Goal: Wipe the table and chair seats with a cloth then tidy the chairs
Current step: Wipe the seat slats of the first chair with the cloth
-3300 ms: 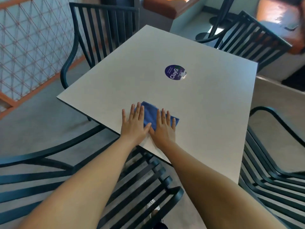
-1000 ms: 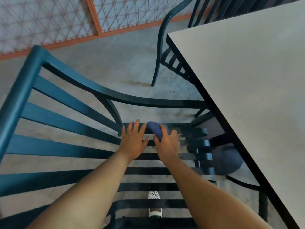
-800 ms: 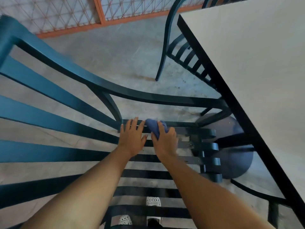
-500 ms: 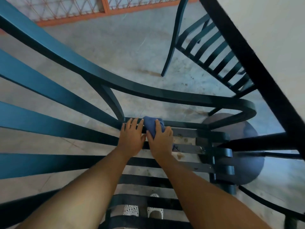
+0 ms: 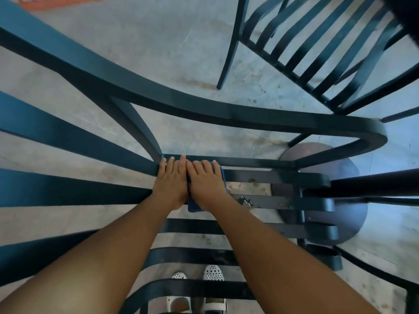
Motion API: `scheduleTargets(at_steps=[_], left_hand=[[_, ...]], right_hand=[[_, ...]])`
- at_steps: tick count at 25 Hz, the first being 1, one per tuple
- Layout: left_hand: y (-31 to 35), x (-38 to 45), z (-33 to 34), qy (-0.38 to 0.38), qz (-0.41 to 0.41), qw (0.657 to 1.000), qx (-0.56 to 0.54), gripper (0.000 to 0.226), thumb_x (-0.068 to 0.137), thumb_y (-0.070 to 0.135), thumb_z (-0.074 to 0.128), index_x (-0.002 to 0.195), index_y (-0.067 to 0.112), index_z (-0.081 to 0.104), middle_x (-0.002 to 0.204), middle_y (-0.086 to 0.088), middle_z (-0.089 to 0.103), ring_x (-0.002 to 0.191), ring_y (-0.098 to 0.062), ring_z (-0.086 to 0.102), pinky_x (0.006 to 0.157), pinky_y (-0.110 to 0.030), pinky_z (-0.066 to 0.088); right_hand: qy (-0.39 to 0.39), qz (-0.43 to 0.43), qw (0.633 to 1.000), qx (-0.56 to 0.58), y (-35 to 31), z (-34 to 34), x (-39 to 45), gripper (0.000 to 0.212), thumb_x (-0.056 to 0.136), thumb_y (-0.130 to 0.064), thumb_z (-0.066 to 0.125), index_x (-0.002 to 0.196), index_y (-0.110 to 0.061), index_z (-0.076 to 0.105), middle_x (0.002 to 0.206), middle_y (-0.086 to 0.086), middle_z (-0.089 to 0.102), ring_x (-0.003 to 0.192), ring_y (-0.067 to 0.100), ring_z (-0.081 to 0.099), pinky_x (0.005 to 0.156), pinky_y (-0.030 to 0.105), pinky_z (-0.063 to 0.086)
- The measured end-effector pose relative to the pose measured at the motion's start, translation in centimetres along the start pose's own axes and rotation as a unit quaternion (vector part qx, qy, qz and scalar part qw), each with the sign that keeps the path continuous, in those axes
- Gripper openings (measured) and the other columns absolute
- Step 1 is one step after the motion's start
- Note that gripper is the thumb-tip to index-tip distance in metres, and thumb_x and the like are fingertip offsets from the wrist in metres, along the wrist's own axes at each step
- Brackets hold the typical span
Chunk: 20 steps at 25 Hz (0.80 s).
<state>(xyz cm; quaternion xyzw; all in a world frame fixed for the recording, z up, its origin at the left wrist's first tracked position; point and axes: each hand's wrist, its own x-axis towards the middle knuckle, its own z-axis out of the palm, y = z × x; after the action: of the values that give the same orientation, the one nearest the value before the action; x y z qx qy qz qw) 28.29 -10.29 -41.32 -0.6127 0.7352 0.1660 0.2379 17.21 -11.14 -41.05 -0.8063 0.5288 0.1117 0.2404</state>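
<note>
Both hands, left hand (image 5: 171,182) and right hand (image 5: 205,183), are pressing flat on the cloth (image 5: 192,206), which risks slipping through the seat slats (image 5: 256,177) beneath them.

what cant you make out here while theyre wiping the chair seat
Head view only:
- blue cloth: mostly hidden under both hands, left and right.
- Table: only a blurred dark corner, cut off at the top right edge.
- Shoes: partly hidden behind seat slats.
</note>
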Motion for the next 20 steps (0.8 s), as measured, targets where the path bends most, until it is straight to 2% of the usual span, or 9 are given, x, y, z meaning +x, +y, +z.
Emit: scheduleTargets(at_steps=[2, 3, 5, 7, 9, 12, 15, 20], left_hand=[[0.2, 0.1, 0.1, 0.018, -0.001, 1.0, -0.005, 0.089, 0.091, 0.041, 0.048, 0.148, 0.002, -0.009, 0.156, -0.013, 0.006, 0.141, -0.029, 0.013, 0.116, -0.043, -0.001], [0.2, 0.1, 0.2, 0.03, -0.002, 0.999, -0.01, 0.088, 0.092, 0.041, 0.046, 0.148, 0.002, -0.009, 0.152, -0.013, 0.016, 0.138, -0.027, 0.02, 0.116, -0.042, 0.002], [0.1, 0.1, 0.6, 0.057, -0.005, 0.998, -0.02, 0.079, 0.095, 0.044, 0.038, 0.148, 0.007, -0.006, 0.142, -0.01, 0.03, 0.131, -0.026, 0.029, 0.114, -0.041, 0.008], [0.2, 0.5, 0.8, 0.084, -0.009, 0.996, -0.022, 0.068, 0.096, 0.053, 0.028, 0.149, 0.015, 0.007, 0.135, -0.008, 0.039, 0.125, -0.026, 0.036, 0.111, -0.041, 0.016], [0.8, 1.1, 0.8, 0.094, 0.004, 0.995, -0.042, 0.063, 0.093, 0.059, 0.027, 0.144, 0.022, 0.026, 0.13, -0.006, 0.045, 0.119, -0.027, 0.041, 0.105, -0.042, 0.022], [1.4, 1.8, 1.1, 0.117, 0.033, 0.989, -0.089, 0.057, 0.09, 0.062, 0.027, 0.125, 0.021, 0.046, 0.117, -0.003, 0.051, 0.108, -0.025, 0.045, 0.097, -0.041, 0.026], [1.4, 1.9, 1.4, 0.135, 0.018, 0.983, -0.126, 0.059, 0.087, 0.067, 0.028, 0.111, 0.019, 0.051, 0.106, -0.003, 0.052, 0.1, -0.023, 0.046, 0.095, -0.041, 0.027], [1.5, 1.8, 1.3, 0.14, 0.009, 0.983, -0.117, 0.082, 0.076, 0.081, 0.012, 0.108, 0.018, 0.052, 0.104, -0.004, 0.052, 0.098, -0.024, 0.046, 0.094, -0.042, 0.029]], right_hand=[[0.019, 0.009, 1.0, 0.007, -0.3, 0.4, -0.3, 0.086, 0.081, -0.036, 0.067, 0.147, -0.017, 0.015, 0.148, 0.004, 0.027, 0.14, 0.027, 0.016, 0.116, 0.045, -0.003], [0.036, 0.007, 0.999, 0.012, -0.3, 0.6, -0.4, 0.083, 0.081, -0.035, 0.066, 0.146, -0.018, 0.017, 0.147, 0.003, 0.028, 0.139, 0.026, 0.017, 0.116, 0.044, -0.003], [0.076, -0.001, 0.997, 0.02, 0.9, 0.6, -0.8, 0.067, 0.089, -0.034, 0.055, 0.145, -0.021, 0.021, 0.145, 0.001, 0.032, 0.137, 0.024, 0.02, 0.115, 0.042, -0.002], [0.107, 0.003, 0.994, 0.024, 2.9, 0.7, -1.9, 0.057, 0.094, -0.032, 0.045, 0.146, -0.023, 0.023, 0.145, 0.0, 0.033, 0.135, 0.023, 0.021, 0.114, 0.04, -0.002], [0.117, 0.011, 0.993, 0.026, 4.8, 0.8, -2.8, 0.055, 0.094, -0.03, 0.045, 0.146, -0.024, 0.026, 0.143, 0.0, 0.036, 0.134, 0.023, 0.024, 0.113, 0.039, -0.001], [0.122, 0.014, 0.992, 0.029, 6.9, 0.6, -3.5, 0.055, 0.093, -0.028, 0.048, 0.145, -0.025, 0.031, 0.14, -0.001, 0.04, 0.133, 0.023, 0.028, 0.113, 0.041, 0.001], [0.102, 0.036, 0.994, 0.016, 9.4, 0.1, -4.8, 0.053, 0.096, -0.031, 0.042, 0.147, -0.03, 0.025, 0.141, -0.005, 0.037, 0.134, 0.019, 0.024, 0.113, 0.043, -0.004], [0.147, 0.134, 0.98, -0.005, 14.3, -0.3, -7.8, 0.051, 0.094, -0.038, 0.025, 0.145, -0.03, 0.029, 0.141, -0.003, 0.038, 0.138, 0.018, 0.019, 0.114, 0.044, -0.007]])
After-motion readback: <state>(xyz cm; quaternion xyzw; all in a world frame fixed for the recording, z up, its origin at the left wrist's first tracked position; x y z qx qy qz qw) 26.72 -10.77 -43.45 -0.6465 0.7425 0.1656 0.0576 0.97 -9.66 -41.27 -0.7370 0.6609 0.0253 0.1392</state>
